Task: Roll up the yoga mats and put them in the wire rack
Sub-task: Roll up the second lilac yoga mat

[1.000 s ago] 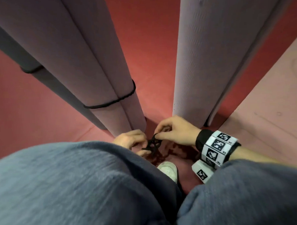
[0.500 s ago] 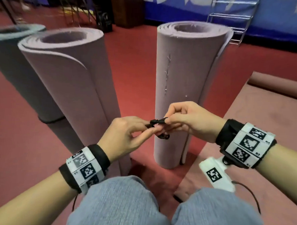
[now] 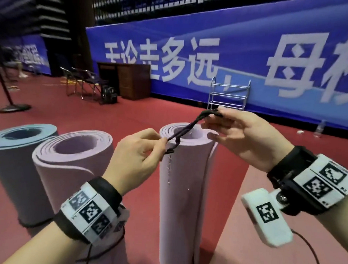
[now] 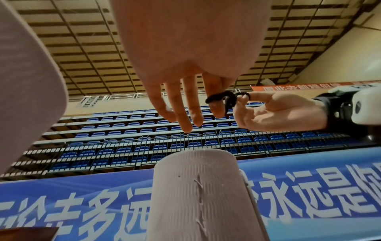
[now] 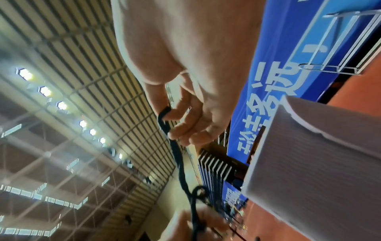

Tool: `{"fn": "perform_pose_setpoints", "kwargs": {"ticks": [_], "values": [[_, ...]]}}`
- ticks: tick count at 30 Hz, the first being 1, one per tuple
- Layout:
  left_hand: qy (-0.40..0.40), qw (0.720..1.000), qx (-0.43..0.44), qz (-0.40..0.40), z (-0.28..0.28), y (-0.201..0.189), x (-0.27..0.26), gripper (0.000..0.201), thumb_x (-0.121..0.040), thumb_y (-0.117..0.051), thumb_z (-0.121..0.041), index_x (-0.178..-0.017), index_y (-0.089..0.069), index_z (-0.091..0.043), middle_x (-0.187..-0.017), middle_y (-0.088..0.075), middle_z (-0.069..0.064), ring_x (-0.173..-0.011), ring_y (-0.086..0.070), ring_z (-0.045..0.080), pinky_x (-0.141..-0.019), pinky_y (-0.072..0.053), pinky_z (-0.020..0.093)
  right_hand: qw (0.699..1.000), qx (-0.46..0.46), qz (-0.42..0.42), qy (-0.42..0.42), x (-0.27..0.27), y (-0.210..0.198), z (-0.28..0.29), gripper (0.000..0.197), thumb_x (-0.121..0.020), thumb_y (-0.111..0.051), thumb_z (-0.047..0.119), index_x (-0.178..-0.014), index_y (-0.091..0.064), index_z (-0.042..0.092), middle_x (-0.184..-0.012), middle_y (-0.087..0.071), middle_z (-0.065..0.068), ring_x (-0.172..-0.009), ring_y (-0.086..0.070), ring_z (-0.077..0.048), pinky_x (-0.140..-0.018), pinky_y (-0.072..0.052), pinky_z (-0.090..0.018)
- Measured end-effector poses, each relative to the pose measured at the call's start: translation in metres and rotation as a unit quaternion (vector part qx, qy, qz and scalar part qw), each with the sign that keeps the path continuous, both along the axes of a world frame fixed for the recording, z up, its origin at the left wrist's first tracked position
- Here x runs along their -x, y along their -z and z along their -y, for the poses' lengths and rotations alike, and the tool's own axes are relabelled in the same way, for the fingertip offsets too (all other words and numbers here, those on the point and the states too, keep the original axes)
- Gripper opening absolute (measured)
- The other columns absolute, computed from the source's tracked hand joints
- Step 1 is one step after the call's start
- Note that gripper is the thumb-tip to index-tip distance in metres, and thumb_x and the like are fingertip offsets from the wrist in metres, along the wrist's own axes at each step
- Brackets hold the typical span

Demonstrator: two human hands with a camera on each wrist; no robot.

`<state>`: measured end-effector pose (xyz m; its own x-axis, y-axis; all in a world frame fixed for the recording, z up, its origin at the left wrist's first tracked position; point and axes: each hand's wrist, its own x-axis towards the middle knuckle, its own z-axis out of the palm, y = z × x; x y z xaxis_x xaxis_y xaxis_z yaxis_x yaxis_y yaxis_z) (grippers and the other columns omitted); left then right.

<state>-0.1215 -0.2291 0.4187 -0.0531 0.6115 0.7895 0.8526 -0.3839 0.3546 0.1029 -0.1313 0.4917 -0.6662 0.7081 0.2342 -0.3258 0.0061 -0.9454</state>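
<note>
Three rolled mats stand upright on the red floor: a blue-grey mat, a purple mat with a black band low around it, and a centre purple mat. Above the centre mat's top a black elastic band is stretched between both hands. My left hand pinches its lower end, my right hand its upper end. The wire rack stands far back against the blue banner, nothing on its shelves.
A flat pink mat lies on the floor at the right. A wooden desk, folding chairs, a backpack and a pole stand base are at the back left. A bottle stands by the banner.
Both hands rose from the floor at the mats' feet to above the centre mat's top, carrying the band and pulling it apart. The head view tilted up to the hall.
</note>
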Motion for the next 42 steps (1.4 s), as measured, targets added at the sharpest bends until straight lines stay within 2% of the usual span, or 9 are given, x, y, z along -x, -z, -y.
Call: {"fn": "perform_pose_setpoints", "kwargs": {"ticks": [12,17,20,24,28,33,36,40,42], "values": [[-0.180,0.977,0.076,-0.086,-0.030,0.005,0.000,0.026,-0.072,-0.061,-0.035,-0.055,-0.062,-0.016,-0.060,-0.060,-0.002,-0.057,-0.055,0.027,-0.053,-0.049,0.039,0.993,0.099,-0.048,0.034,-0.002,-0.002,-0.033,0.024,-0.099,-0.049,0.022,-0.083,-0.056,0.006,-0.089,-0.067,-0.015,-0.099,-0.067,-0.033,-0.089,-0.058,-0.044],[-0.164,0.979,-0.105,0.062,-0.027,-0.006,0.003,0.019,-0.081,-0.078,-0.026,-0.065,-0.076,-0.017,-0.071,-0.074,-0.005,-0.067,-0.067,0.008,-0.066,-0.053,0.033,0.991,0.125,-0.032,0.012,0.008,0.003,-0.030,0.037,-0.104,-0.042,0.027,-0.075,-0.053,0.007,-0.082,-0.066,-0.018,-0.087,-0.072,-0.038,-0.068,-0.061,-0.038],[-0.084,0.962,-0.148,0.214,-0.015,-0.020,-0.015,0.006,-0.079,-0.084,-0.018,-0.075,-0.080,-0.018,-0.077,-0.076,-0.009,-0.074,-0.069,0.001,-0.074,-0.055,0.025,0.992,0.119,-0.037,0.006,0.006,0.003,-0.028,0.031,-0.102,-0.046,0.026,-0.077,-0.051,0.008,-0.101,-0.065,-0.024,-0.104,-0.068,-0.042,-0.080,-0.060,-0.043],[0.125,0.903,-0.110,0.396,-0.011,-0.030,-0.038,0.026,-0.074,-0.084,-0.003,-0.088,-0.066,-0.016,-0.077,-0.074,0.001,-0.071,-0.067,0.011,-0.070,-0.054,0.021,0.976,0.181,-0.111,-0.058,0.007,0.003,-0.018,0.038,-0.102,-0.039,0.021,-0.064,-0.038,0.015,-0.119,-0.064,-0.031,-0.109,-0.065,-0.044,-0.090,-0.053,-0.057],[0.284,0.804,-0.037,0.522,-0.013,-0.025,-0.039,0.026,-0.080,-0.075,-0.005,-0.092,-0.055,-0.016,-0.079,-0.065,0.005,-0.077,-0.071,0.020,-0.082,-0.057,0.029,0.974,0.199,-0.108,-0.024,0.010,0.001,-0.010,0.051,-0.105,-0.036,0.031,-0.058,-0.044,0.014,-0.074,-0.072,-0.013,-0.065,-0.072,-0.024,-0.050,-0.055,-0.025],[0.363,0.686,0.052,0.629,-0.010,-0.019,-0.039,0.020,-0.086,-0.055,-0.002,-0.099,-0.052,-0.017,-0.069,-0.057,0.003,-0.069,-0.065,0.018,-0.075,-0.057,0.027,0.976,0.192,-0.100,-0.017,0.013,0.003,-0.002,0.059,-0.106,-0.031,0.039,-0.058,-0.050,0.010,-0.050,-0.051,-0.007,-0.058,-0.065,-0.024,-0.083,-0.049,-0.041],[0.376,0.632,0.071,0.674,-0.007,-0.013,-0.040,0.018,-0.084,-0.052,-0.002,-0.094,-0.053,-0.016,-0.063,-0.044,0.001,-0.063,-0.059,0.018,-0.077,-0.054,0.028,0.971,0.204,-0.108,-0.055,0.015,0.000,0.002,0.050,-0.104,-0.034,0.046,-0.070,-0.045,0.012,-0.041,-0.027,0.002,-0.037,-0.039,-0.012,-0.061,-0.043,-0.025],[0.403,0.559,0.025,0.724,0.002,-0.016,-0.018,0.016,-0.074,-0.063,-0.007,-0.087,-0.055,-0.013,-0.054,-0.023,-0.002,-0.041,-0.038,0.013,-0.061,-0.051,0.024,0.995,0.071,0.047,-0.046,-0.004,-0.004,-0.006,0.056,-0.097,-0.032,0.063,-0.075,-0.053,0.016,-0.042,-0.006,0.004,-0.036,-0.006,-0.015,-0.045,-0.020,-0.026],[0.406,0.594,0.051,0.693,0.010,-0.022,-0.004,0.018,-0.069,-0.070,-0.022,-0.083,-0.061,-0.016,-0.042,-0.021,-0.004,-0.032,-0.024,0.013,-0.049,-0.046,0.021,0.983,-0.043,0.176,-0.016,-0.018,-0.008,-0.006,0.053,-0.095,-0.036,0.060,-0.070,-0.050,0.015,-0.041,-0.011,0.001,-0.037,-0.010,-0.014,-0.046,-0.025,-0.027]]}}
